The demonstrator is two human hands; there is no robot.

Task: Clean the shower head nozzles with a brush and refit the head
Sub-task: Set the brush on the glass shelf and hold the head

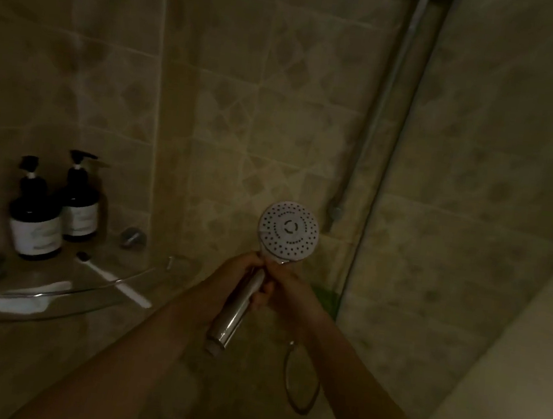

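While left grip (240, 269) and right grip (281, 287) are both clasping the handle (239, 312) below the shower head (288, 230), the toothbrush (118, 283) is lying well left of it; one grip should be fetching it.

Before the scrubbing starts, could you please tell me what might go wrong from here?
1. The toothbrush juts past the rim of the glass shelf; a reaching arm might knock it off.
2. The left hand and right hand both hold the shower head by its smooth chrome handle; freeing one for the brush could let it slip.
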